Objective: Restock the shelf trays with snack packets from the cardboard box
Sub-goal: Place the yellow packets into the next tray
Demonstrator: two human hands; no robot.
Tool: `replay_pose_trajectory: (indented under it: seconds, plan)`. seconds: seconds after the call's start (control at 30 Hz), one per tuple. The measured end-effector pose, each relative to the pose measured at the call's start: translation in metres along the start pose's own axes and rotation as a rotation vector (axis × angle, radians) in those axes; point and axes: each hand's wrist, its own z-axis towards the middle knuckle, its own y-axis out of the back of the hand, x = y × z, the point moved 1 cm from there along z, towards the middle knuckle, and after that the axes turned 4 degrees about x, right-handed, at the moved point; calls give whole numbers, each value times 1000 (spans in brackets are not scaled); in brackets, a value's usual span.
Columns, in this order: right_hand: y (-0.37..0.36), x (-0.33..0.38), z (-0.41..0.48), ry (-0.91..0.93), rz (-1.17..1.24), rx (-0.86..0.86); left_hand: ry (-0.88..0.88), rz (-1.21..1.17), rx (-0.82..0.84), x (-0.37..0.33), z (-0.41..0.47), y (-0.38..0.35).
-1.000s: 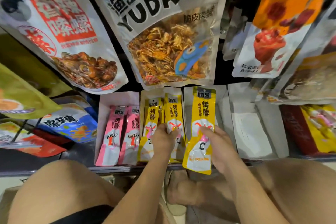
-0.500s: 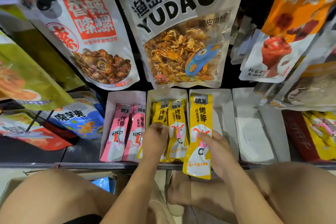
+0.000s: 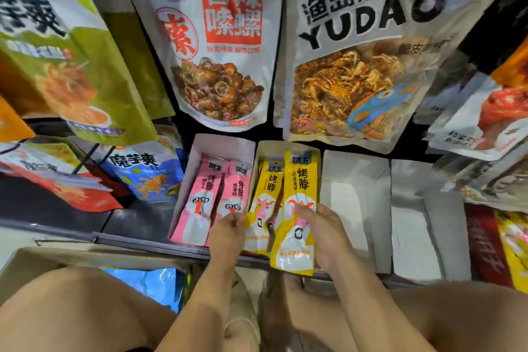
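Note:
Low on the shelf stand white trays. One tray [image 3: 200,143] holds pink snack packets [image 3: 201,197]; the tray [image 3: 264,148] beside it holds yellow packets [image 3: 267,194]. My right hand [image 3: 323,234] grips a long yellow packet [image 3: 300,180] by its lower half, laid over the right side of the yellow tray with its bottom end past the shelf edge. My left hand [image 3: 227,230] rests at the front of the trays, on the wall between the pink and yellow packets; whether it holds anything is hidden. The cardboard box [image 3: 57,258] sits at lower left with blue packets [image 3: 148,283] inside.
Two white trays [image 3: 354,200] [image 3: 414,226] to the right hold no packets. Big hanging bags, a snail snack [image 3: 220,46] and a YUDAO crab snack [image 3: 360,60], hang just above the trays. My bare knees fill the bottom of the view.
The view has swung left. My right hand has carried the yellow packet left, from the third tray onto the yellow tray. My left hand has shifted left to the pink tray's edge.

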Motion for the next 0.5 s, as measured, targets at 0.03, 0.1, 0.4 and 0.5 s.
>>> replay_pose_trajectory:
  seconds: [0.03,0.1,0.4,0.5]
  plan:
    - [-9,-3,9,11,-19,-2,21,-8,1,1,0,0]
    - [-25,-12,30,22,-52,-6,33,-18,8,5,5,0]
    - [-62,-19,52,98,-505,-245,56,23,21,10,14,0]
    - [-64,-24,54,82,-668,-272,100,-28,42,10,15,0]
